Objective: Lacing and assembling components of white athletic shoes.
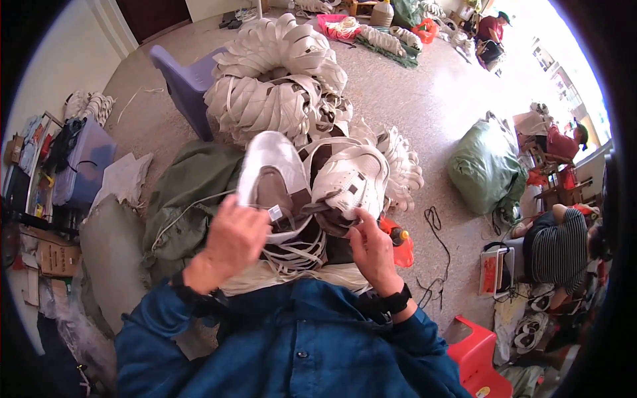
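Note:
In front of me lie two white shoe uppers, joined or overlapping near the middle. The left upper (292, 158) shows its smooth white face and brown-grey lining with a small white tag. My left hand (233, 237), slightly blurred, grips its near edge. The right upper (355, 178) has perforations and a small dark patch. My right hand (375, 251) pinches its lower edge between thumb and fingers. Beneath both uppers are white strips (302, 252) lying over my lap. Just beyond, ring-shaped bundles of white uppers (262, 109) are stacked high.
A purple chair (182, 83) stands behind the bundles. Green sacks (189, 182) lie to the left, and another green bag (484, 169) sits on the right. A red stool (474, 358) is close at lower right. A person in stripes (561, 252) sits farther right; others work beyond.

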`<state>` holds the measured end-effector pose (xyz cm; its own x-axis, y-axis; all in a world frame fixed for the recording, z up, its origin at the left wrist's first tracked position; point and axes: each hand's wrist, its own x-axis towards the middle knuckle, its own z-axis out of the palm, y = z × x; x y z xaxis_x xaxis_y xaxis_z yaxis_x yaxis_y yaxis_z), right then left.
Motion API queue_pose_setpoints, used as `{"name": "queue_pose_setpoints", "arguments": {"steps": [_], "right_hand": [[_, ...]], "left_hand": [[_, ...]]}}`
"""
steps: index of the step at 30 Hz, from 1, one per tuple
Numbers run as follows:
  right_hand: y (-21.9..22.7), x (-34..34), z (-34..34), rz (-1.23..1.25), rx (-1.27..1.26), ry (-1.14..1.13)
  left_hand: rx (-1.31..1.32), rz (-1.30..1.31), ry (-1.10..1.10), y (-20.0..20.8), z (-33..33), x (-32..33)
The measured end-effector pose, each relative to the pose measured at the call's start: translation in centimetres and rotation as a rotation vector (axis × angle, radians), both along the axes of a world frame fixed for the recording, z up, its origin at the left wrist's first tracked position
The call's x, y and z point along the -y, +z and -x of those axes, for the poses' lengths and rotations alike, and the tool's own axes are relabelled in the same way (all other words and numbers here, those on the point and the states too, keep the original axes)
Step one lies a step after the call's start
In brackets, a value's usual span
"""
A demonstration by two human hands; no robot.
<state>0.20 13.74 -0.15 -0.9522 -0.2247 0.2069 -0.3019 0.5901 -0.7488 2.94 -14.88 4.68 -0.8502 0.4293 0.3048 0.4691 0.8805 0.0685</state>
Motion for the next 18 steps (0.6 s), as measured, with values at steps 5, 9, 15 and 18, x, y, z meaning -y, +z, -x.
{"name": "queue_pose_setpoints", "arguments": {"steps": [5,9,15,18], "right_hand": [[0.5,0.4,0.0,0.017,0.016,0.060],[0.1,0.5,0.3,-0.020,-0.067,-0.162],[-0.6,0.2,1.5,-0.176,-0.039,-0.145],[-0.9,0.6,1.7,-0.120,-0.059,-0.177]], "left_hand": [[0.422,-0.735,0.338,-1.6,-0.8,4.3],[-0.005,-0.459,0.280,-0.1,0.2,1.5],[-0.058,-0.457,-0.022,-1.8,3.5,-6.2],[0.237,-0.420,0.097,-5.8,5.7,-6.7]]}}
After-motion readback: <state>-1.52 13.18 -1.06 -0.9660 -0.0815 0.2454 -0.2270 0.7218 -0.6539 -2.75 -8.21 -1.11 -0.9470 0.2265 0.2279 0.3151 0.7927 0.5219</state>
